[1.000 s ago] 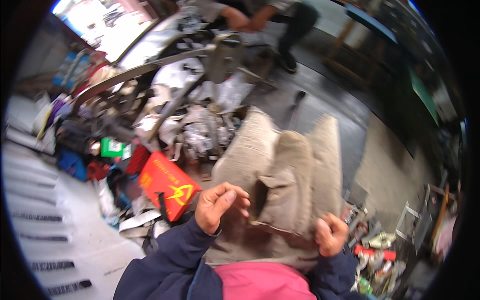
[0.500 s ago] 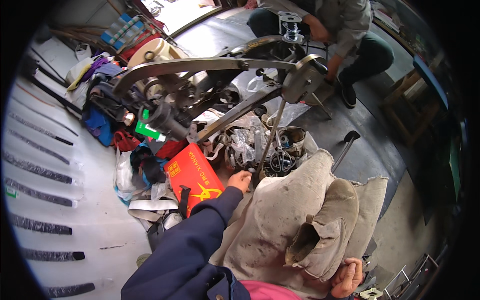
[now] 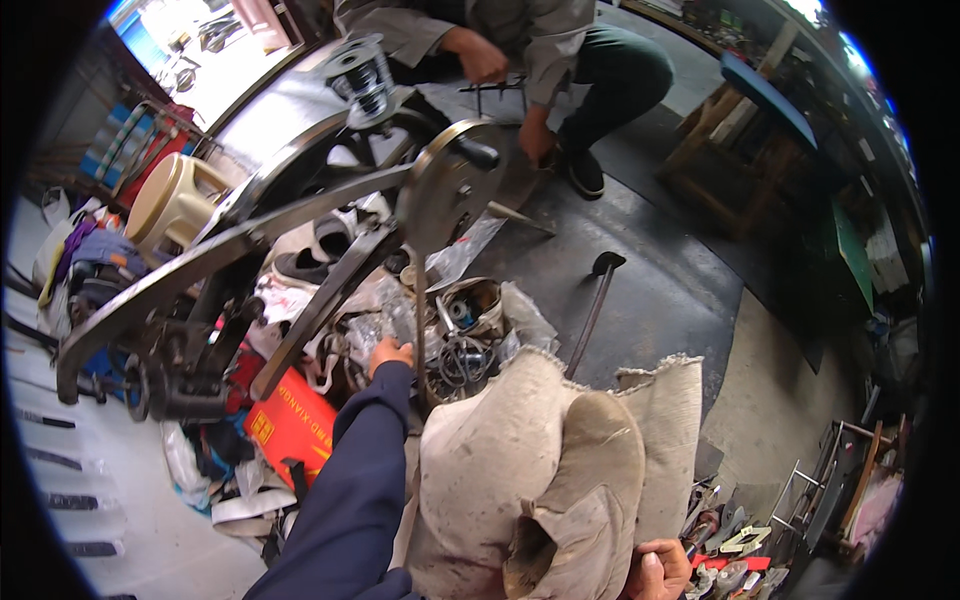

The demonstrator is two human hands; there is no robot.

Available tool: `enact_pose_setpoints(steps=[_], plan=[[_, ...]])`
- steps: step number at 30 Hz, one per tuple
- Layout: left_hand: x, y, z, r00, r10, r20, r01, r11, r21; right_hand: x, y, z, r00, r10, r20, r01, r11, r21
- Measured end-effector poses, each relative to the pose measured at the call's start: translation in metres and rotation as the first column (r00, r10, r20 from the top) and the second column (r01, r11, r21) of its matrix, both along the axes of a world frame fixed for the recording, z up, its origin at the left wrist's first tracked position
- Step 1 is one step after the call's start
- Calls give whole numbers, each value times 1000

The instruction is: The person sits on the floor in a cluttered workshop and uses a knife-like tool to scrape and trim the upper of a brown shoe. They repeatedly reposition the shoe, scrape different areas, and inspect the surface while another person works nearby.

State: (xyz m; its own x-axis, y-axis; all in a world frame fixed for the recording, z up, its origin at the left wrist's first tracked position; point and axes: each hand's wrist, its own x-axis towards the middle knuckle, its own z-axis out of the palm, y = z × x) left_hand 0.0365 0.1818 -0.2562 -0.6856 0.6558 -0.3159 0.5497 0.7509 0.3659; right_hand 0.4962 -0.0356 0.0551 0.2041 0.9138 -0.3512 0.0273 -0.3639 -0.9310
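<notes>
My left hand (image 3: 388,354), in a dark blue sleeve, reaches forward into a heap of metal parts and plastic bags under a large grey metal frame (image 3: 290,215); its fingers are hidden among the parts, beside a can (image 3: 470,310) full of small metal pieces. My right hand (image 3: 655,570) sits at the lower edge, closed on the edge of a dirty beige cloth apron (image 3: 530,470) that lies across my lap. A round metal disc (image 3: 450,185) is fixed to the frame above my left hand.
Another person (image 3: 520,50) crouches at the top, working at the frame's far end. A red box (image 3: 290,425) lies left of my arm. A long-handled tool (image 3: 595,305) rests on the dark floor. A beige stool (image 3: 170,200) stands left; scrap tools (image 3: 730,545) lie lower right.
The view has swung up and closer to the frame. My left arm has stretched forward from my lap into the heap of parts. My right hand stays on the apron.
</notes>
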Motion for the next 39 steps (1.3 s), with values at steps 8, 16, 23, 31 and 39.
enact_pose_setpoints(steps=[8, 16, 23, 31, 39], plan=[[-5, -11, 11, 993, 79, 83, -95, 974, 207, -5, 8, 5, 997, -7, -74, 5, 1000, -26], [16, -141, 127, 937, -85, 339, -146, 786, 600, -2, 5, 4, 984, 45, -173, -32, 996, 82], [123, -201, 319, 506, -378, 775, -502, 602, 621, -5, 30, 31, 964, 215, 155, -265, 794, 547], [245, -189, 441, 92, -689, 719, -19, 721, 693, -39, 57, 86, 862, 123, 491, -501, 354, 790], [268, -204, 442, 76, -751, 655, 348, 636, 689, 4, 39, 71, 821, -60, 568, -499, 409, 764]])
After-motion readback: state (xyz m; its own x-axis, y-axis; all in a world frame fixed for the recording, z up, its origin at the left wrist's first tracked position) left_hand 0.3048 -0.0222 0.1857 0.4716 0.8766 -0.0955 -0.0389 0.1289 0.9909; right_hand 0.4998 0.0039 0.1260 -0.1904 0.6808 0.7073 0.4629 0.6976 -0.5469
